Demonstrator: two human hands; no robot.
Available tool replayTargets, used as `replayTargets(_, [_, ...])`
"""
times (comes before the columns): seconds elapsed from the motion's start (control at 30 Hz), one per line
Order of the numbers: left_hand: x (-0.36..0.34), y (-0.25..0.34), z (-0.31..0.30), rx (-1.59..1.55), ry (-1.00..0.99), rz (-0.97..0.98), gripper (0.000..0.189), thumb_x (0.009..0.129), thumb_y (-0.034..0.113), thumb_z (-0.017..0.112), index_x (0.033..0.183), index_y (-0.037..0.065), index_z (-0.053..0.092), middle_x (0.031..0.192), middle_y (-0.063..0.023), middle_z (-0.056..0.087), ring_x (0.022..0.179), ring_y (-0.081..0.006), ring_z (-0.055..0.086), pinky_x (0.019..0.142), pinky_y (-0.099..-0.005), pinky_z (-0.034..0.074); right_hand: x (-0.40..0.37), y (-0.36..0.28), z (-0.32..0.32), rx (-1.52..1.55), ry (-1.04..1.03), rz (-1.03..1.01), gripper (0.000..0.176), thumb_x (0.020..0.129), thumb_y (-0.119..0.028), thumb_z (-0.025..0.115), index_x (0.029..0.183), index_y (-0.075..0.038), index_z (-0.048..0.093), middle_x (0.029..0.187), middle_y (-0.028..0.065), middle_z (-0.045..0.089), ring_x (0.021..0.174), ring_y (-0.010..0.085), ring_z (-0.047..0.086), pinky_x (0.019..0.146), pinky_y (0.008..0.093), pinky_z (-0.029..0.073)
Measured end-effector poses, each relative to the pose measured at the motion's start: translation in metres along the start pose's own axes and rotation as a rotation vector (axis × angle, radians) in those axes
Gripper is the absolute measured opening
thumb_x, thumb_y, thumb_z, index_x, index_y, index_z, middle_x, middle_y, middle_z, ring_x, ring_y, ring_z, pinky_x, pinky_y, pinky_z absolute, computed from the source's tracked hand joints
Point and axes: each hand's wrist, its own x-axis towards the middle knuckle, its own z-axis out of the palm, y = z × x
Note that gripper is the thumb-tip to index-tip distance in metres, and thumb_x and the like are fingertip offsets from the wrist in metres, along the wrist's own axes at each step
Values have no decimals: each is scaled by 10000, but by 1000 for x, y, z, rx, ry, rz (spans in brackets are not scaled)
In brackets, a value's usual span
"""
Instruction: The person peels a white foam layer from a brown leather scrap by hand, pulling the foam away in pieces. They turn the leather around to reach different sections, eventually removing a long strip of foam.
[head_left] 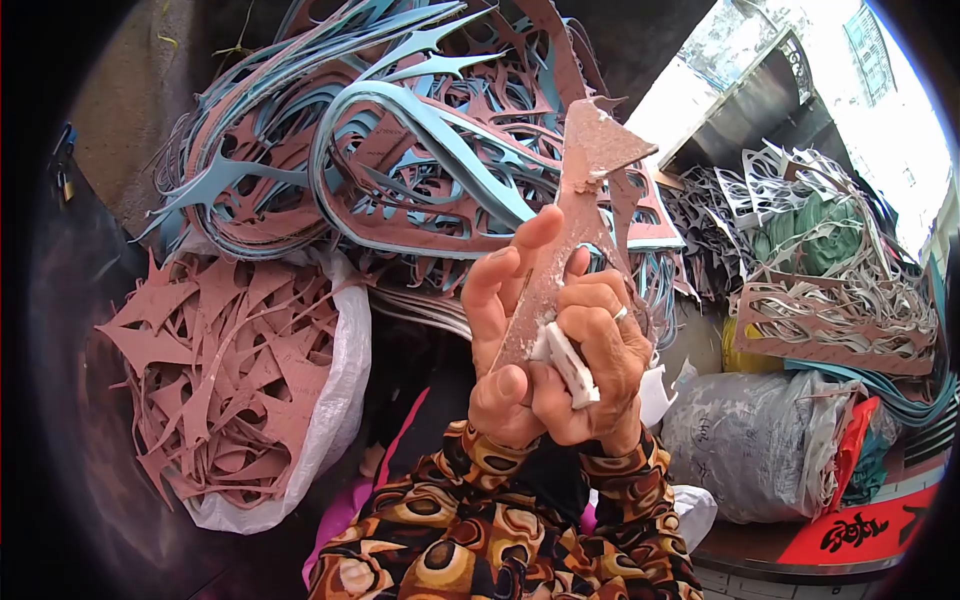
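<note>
A reddish-brown offcut sheet (575, 225) with torn edges and white specks stands upright in front of me. My left hand (503, 330) supports its lower left part, with the thumb and fingers around the edge. My right hand (598, 350), with a ring on one finger, is closed round a small white piece (572, 368) against the lower part of the sheet. Both hands are close together above my patterned sleeves. The sheet's lowest end is hidden by my fingers.
Behind my hands is a big heap of blue and reddish cut sheets (430, 130). A white sack (350, 350) of reddish scraps stands at left. At right are a grey wrapped bundle (745, 445) and more offcuts (840, 320).
</note>
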Motion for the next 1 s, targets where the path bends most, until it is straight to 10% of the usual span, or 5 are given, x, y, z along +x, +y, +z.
replayTargets(0.37, [1,-2,-2,-274,-148,-28,747,757,351,561,1394,171,216,1419,-282,195,1270,-299,324,1067,-460,214,-9,-4,13,-210,202,-240,253,704,-111,604,894,-16,466,920,169,534,803,324,535,728,423,455])
replayTargets(0.83, [-11,13,-10,-238,38,-7,792,709,291,562,1398,154,195,1405,-279,214,1219,-287,385,1048,-479,222,-16,-11,16,58,-29,-84,105,564,-48,563,650,-16,513,714,120,558,599,239,534,552,335,440])
replayTargets(1.0, [-5,16,6,-322,142,-44,782,709,225,560,1394,133,196,1419,-244,211,1223,-300,378,1003,-430,304,-11,-10,27,-77,212,-185,231,650,-95,624,851,-28,532,840,120,555,725,279,541,614,355,455])
